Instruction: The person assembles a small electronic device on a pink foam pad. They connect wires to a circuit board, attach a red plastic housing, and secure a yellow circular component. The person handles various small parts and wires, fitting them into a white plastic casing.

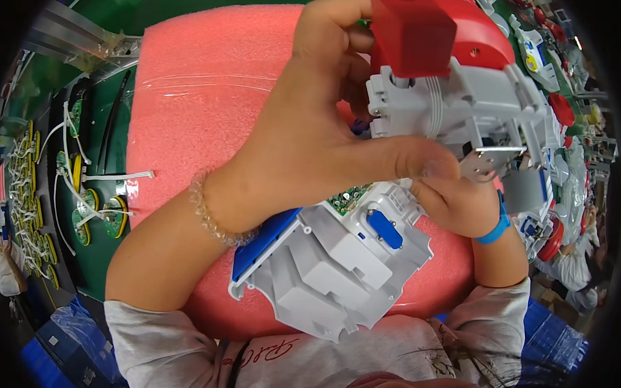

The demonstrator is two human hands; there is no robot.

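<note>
My left hand [306, 136], with a clear beaded bracelet at its wrist, grips a white and red plastic assembly [488, 97] raised above the foam. Its fingers reach behind the red block [418, 40], and its thumb lies along the lower edge. From the lower right my right hand [460, 206] closes on the underside of the same assembly; most of its fingers are hidden. A flat grey cable and a shiny metal bracket [493, 159] show on the assembly. Below both hands lies a light grey plastic housing [322, 263] with a circuit board [348, 200] and a blue oval piece [384, 229].
Pink foam [198, 87] lies under the work on a green table. To the left are round circuit boards [84, 217] with white cables, and a long row of similar boards [33, 191]. More red and white parts [561, 109] crowd the right side.
</note>
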